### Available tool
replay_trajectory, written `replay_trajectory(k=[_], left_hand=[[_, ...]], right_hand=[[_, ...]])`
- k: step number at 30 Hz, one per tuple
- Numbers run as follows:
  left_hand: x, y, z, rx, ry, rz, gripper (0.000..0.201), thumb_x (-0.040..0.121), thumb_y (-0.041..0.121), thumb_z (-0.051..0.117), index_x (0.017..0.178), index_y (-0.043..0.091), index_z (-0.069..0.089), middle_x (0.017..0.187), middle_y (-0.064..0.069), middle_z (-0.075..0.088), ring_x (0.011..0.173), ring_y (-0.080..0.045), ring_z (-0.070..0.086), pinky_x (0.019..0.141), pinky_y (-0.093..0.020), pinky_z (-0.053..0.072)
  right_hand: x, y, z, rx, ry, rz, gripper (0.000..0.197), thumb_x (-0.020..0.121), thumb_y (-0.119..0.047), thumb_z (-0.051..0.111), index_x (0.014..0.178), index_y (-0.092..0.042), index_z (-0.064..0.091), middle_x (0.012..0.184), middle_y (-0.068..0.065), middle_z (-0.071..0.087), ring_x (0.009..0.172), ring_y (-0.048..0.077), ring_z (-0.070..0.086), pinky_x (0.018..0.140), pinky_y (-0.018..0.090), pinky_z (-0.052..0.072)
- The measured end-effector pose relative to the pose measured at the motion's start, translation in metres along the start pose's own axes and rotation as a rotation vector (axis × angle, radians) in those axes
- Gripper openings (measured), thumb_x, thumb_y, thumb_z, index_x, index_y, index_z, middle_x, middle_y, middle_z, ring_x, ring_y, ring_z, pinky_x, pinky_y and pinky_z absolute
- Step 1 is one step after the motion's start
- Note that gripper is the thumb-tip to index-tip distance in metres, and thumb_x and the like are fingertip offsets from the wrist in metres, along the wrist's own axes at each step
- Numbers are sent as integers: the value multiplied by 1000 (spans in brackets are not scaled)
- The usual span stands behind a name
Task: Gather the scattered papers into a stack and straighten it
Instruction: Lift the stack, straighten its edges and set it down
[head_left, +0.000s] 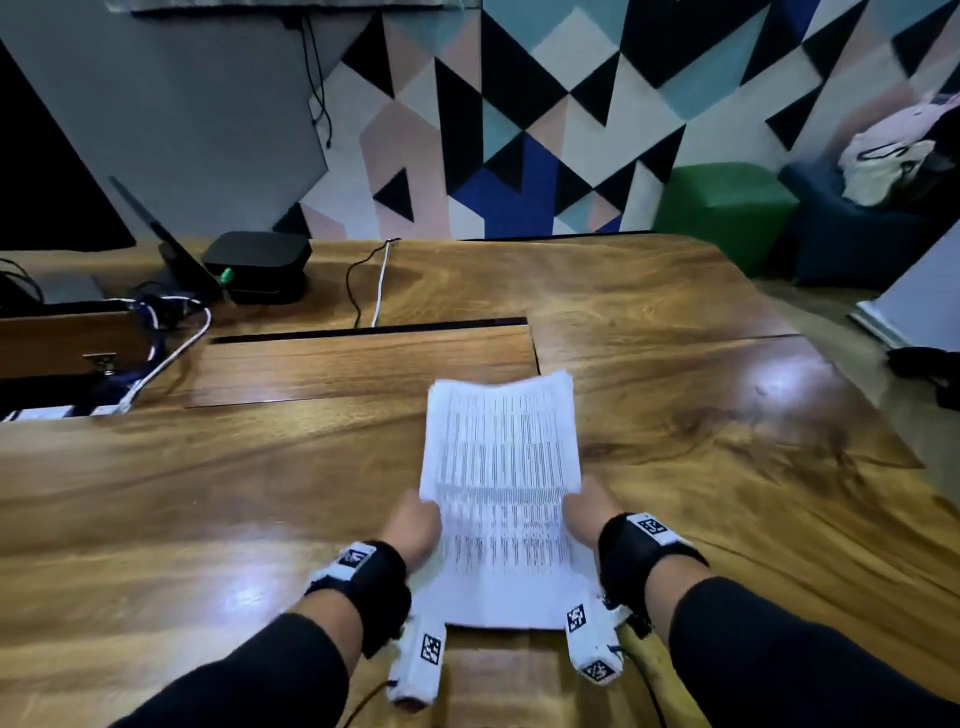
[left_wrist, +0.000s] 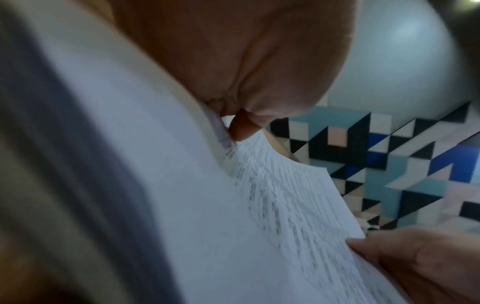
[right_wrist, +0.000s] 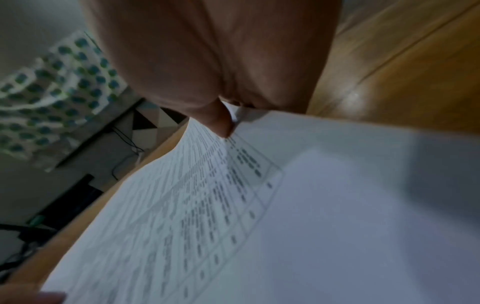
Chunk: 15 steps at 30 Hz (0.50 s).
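Note:
A stack of white printed papers (head_left: 501, 483) is held above the wooden table (head_left: 260, 493), its far end drooping and blurred. My left hand (head_left: 415, 525) grips the stack's left edge and my right hand (head_left: 584, 512) grips its right edge, at about mid length. In the left wrist view the thumb (left_wrist: 241, 127) presses on the top sheet of the papers (left_wrist: 272, 205), and the other hand (left_wrist: 415, 259) shows at the far edge. In the right wrist view the thumb (right_wrist: 219, 121) pinches the papers (right_wrist: 233, 205) the same way. The fingers under the stack are hidden.
A black box (head_left: 257, 265), a tilted dark panel (head_left: 161, 244) and tangled cables (head_left: 161, 332) lie at the table's far left. A recessed flap (head_left: 363, 364) sits in the tabletop behind the papers. A green cube seat (head_left: 722, 208) stands beyond the table's far right.

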<state>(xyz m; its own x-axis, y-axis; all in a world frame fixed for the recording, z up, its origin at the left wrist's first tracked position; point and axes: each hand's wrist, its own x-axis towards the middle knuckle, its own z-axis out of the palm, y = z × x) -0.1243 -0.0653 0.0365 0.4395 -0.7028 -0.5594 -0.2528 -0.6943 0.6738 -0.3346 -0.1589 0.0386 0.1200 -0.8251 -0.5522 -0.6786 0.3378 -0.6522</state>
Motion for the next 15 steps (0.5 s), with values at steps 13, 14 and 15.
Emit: replay_trajectory(k=[13, 14, 15], left_hand=[[-20, -16, 16, 99, 151, -43, 35, 86, 27, 42, 113, 9, 54, 116, -12, 63, 96, -30, 61, 86, -40, 52], [-18, -16, 16, 139, 149, -32, 39, 83, 28, 40, 112, 9, 56, 117, -13, 62, 95, -31, 62, 88, -43, 53], [-18, -16, 16, 175, 144, -23, 43, 81, 27, 38, 114, 8, 58, 120, -15, 61, 97, -33, 62, 90, -43, 53]], right_hand=[[5, 22, 21, -104, 175, 72, 34, 87, -22, 54, 117, -6, 53, 116, 10, 63, 95, 29, 62, 78, 32, 52], [4, 21, 22, -130, 192, 71, 36, 85, -25, 55, 117, -8, 53, 120, 10, 61, 102, 30, 61, 85, 37, 53], [4, 21, 22, -156, 199, 68, 38, 84, -26, 54, 117, -8, 54, 123, 11, 59, 108, 31, 59, 92, 41, 52]])
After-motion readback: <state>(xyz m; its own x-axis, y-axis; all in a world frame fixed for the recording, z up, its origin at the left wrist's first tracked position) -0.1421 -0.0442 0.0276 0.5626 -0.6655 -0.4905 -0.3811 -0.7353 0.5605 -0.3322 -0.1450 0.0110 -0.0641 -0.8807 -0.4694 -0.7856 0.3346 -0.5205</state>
